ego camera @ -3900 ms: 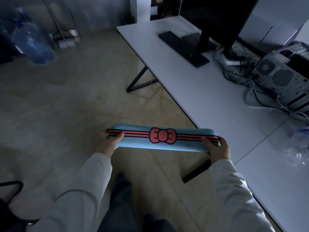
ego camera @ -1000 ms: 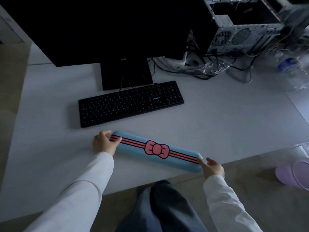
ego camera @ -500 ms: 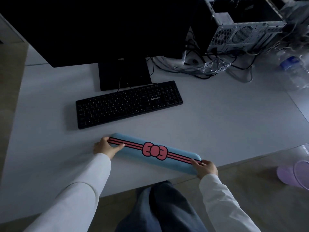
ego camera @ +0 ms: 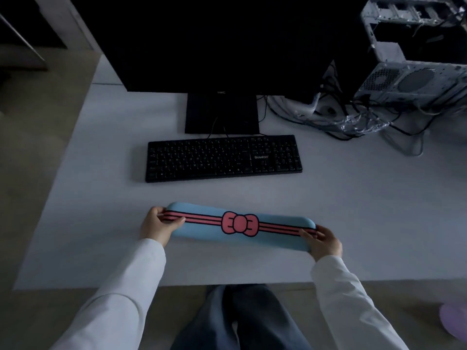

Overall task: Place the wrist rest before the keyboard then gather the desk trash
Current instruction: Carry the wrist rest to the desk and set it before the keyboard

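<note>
A long blue wrist rest (ego camera: 202,229) with pink stripes and a pink bow is over the white desk (ego camera: 353,210), a short way in front of the black keyboard (ego camera: 222,157) and slightly slanted to it. My left hand (ego camera: 158,226) grips its left end and my right hand (ego camera: 326,242) grips its right end. Whether the rest touches the desk I cannot tell. Crumpled clear plastic (ego camera: 361,125) lies among the cables at the back right.
A black monitor (ego camera: 222,46) on its stand rises right behind the keyboard. Open computer cases (ego camera: 414,82) and tangled cables (ego camera: 316,114) crowd the back right. A purple bin (ego camera: 454,322) sits on the floor at the lower right. The desk's front edge runs just above my knees.
I have walked from the floor to the desk with the rest in both hands. In the last second it swung closer to parallel with the keyboard, its right end moving onto the desk.
</note>
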The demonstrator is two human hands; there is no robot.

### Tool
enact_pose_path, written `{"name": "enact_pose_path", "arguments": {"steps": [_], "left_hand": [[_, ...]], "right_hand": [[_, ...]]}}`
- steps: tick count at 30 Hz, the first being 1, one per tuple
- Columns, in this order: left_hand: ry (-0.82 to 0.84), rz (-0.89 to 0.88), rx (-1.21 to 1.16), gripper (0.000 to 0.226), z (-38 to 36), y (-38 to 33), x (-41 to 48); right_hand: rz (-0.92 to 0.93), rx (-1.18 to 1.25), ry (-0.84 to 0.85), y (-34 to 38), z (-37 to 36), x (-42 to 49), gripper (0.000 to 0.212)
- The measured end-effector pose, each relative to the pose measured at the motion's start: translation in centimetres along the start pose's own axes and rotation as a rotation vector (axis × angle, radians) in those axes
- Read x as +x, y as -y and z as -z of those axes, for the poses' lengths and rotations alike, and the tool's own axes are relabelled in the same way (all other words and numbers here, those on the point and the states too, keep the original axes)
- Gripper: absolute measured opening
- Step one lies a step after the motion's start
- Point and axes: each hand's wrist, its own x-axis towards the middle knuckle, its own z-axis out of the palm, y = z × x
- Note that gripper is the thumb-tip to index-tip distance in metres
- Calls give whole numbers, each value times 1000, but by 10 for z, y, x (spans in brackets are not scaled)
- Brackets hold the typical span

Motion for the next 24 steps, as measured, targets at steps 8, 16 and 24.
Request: {"name": "enact_pose_path", "arguments": {"steps": [8, 16, 24], "left_hand": [[-44, 52, -58, 50, 2, 9, 3], [-95, 73, -6, 47, -9, 7, 8], [-160, 48, 142, 47, -14, 6, 14]], "right_hand": [[139, -97, -10, 42, -21, 14, 42], [121, -111, -38, 44, -29, 25, 45], [134, -208, -71, 41, -32, 29, 44]]}}
